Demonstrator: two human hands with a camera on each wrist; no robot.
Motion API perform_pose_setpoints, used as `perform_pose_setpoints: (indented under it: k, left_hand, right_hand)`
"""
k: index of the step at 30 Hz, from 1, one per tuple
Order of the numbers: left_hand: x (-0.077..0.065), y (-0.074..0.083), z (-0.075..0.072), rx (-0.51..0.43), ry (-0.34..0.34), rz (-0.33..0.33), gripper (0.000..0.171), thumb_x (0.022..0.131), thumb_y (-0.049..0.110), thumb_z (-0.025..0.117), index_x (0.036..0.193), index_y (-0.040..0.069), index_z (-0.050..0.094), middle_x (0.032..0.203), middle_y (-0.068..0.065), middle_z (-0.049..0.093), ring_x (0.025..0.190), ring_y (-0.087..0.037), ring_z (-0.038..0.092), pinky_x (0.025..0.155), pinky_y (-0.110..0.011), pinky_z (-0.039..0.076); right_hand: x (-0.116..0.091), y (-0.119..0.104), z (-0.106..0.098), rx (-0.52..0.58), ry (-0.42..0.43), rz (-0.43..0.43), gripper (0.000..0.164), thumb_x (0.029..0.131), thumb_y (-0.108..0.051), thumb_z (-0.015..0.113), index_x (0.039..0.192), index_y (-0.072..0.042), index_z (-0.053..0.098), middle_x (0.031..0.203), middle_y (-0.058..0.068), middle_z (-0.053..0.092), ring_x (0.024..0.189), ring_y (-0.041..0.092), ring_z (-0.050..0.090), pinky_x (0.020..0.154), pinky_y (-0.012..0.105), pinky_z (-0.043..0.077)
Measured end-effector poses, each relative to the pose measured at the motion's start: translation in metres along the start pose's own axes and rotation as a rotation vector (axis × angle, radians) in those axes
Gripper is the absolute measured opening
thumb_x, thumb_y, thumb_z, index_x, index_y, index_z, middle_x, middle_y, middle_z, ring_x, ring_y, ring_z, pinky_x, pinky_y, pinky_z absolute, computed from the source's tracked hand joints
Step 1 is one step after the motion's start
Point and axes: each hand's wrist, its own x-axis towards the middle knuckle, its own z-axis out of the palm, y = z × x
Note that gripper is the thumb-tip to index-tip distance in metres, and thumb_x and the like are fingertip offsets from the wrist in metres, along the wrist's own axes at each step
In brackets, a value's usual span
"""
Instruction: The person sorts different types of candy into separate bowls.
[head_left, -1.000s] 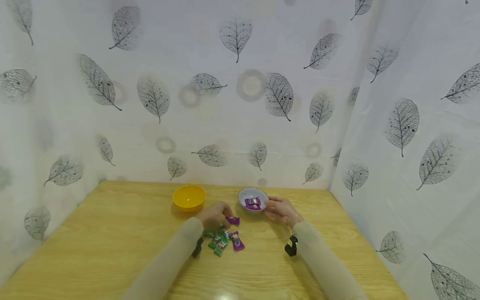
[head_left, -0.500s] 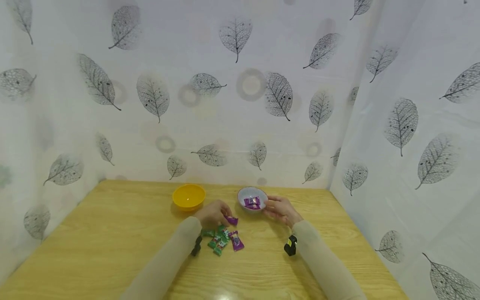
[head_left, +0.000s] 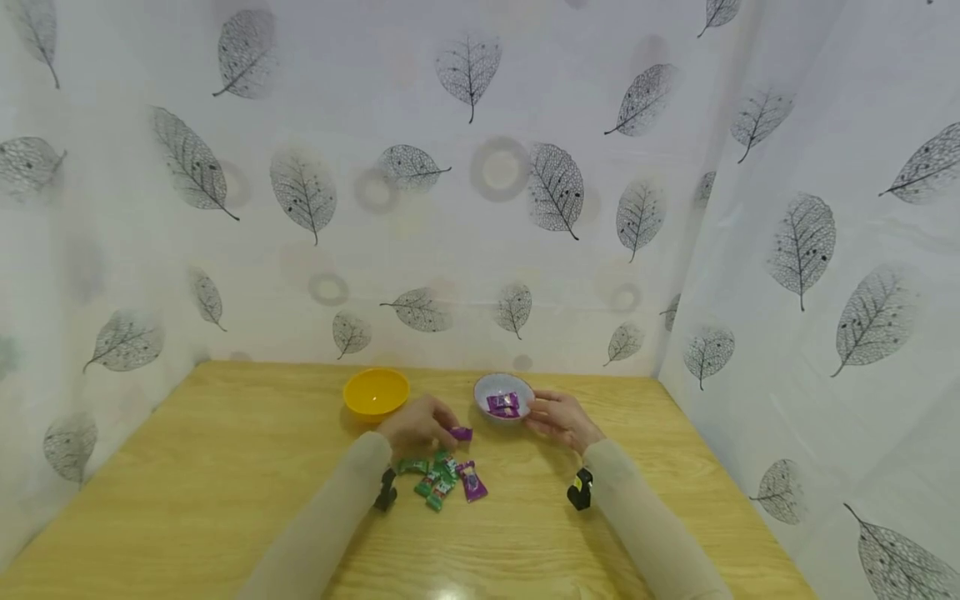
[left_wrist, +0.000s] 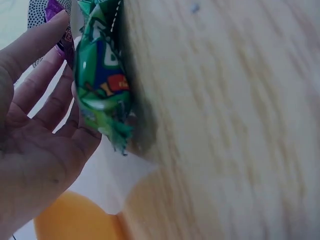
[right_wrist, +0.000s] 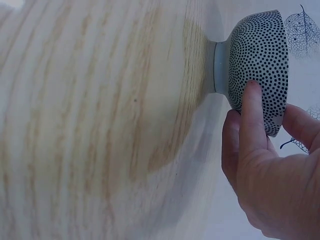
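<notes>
My left hand [head_left: 418,422] pinches a purple-wrapped candy [head_left: 461,433] between thumb and fingertips, just above the table. In the left wrist view this purple candy [left_wrist: 67,37] is partly hidden behind a green candy [left_wrist: 100,75] that lies nearer the camera. On the right, my right hand [head_left: 564,422] holds the rim of a small white bowl [head_left: 491,385], thumb at the edge and fingers against the outer wall. Black dots cover the outside of that bowl [right_wrist: 257,60], which stands on its foot. Purple candies [head_left: 503,402] lie inside it.
Several green candies [head_left: 438,482] lie close together on the wooden table [head_left: 525,542], with a purple candy [head_left: 471,481] beside them. A yellow bowl [head_left: 377,393] stands at the back, left of the white one. A leaf-printed curtain [head_left: 420,250] hangs behind the table.
My left hand has shifted slightly left and away from me, with the purple candy still pinched. The right hand keeps its hold on the white bowl.
</notes>
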Motion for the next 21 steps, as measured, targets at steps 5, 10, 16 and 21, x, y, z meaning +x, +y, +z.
perform_pose_setpoints:
  k: [5,10,16,21]
  left_hand:
    - [-0.0007,0.0005,-0.0001,-0.034,-0.017,0.010,0.024,0.076,0.002,0.079,0.099,0.005,0.072,0.102,-0.015,0.068,0.062,-0.015,0.050,0.050,-0.021,0.045]
    - [-0.0007,0.0019,-0.0008,-0.098,-0.013,0.010,0.023,0.077,0.005,0.080,0.099,0.006,0.073,0.106,-0.020,0.067,0.062,-0.017,0.047,0.051,-0.024,0.044]
    - [0.0012,0.0023,-0.0036,-0.111,0.000,0.055,0.018,0.083,0.007,0.076,0.101,0.007,0.074,0.105,-0.021,0.068,0.069,-0.022,0.053,0.057,-0.028,0.050]
    - [0.0063,0.0019,-0.0071,-0.021,0.025,0.122,0.016,0.084,0.008,0.076,0.100,0.008,0.075,0.099,-0.011,0.072,0.083,-0.025,0.063,0.069,-0.033,0.056]
  right_hand:
    - [0.0009,-0.0014,-0.0005,0.002,-0.001,0.002,0.054,0.096,-0.002,0.057,0.146,0.006,0.037,0.140,0.032,0.047,0.102,0.026,0.069,0.095,0.036,0.055]
    - [0.0016,-0.0015,0.0000,0.001,0.003,0.003,0.053,0.096,-0.001,0.057,0.145,0.007,0.038,0.139,0.033,0.048,0.096,0.023,0.070,0.093,0.035,0.056]
    - [0.0021,-0.0010,-0.0003,0.000,0.004,0.002,0.054,0.096,-0.001,0.057,0.145,0.006,0.037,0.138,0.033,0.048,0.093,0.021,0.070,0.091,0.033,0.057]
    - [0.0011,-0.0013,-0.0003,-0.020,0.003,-0.003,0.054,0.096,-0.002,0.056,0.146,0.006,0.037,0.139,0.033,0.048,0.095,0.022,0.070,0.092,0.034,0.057]
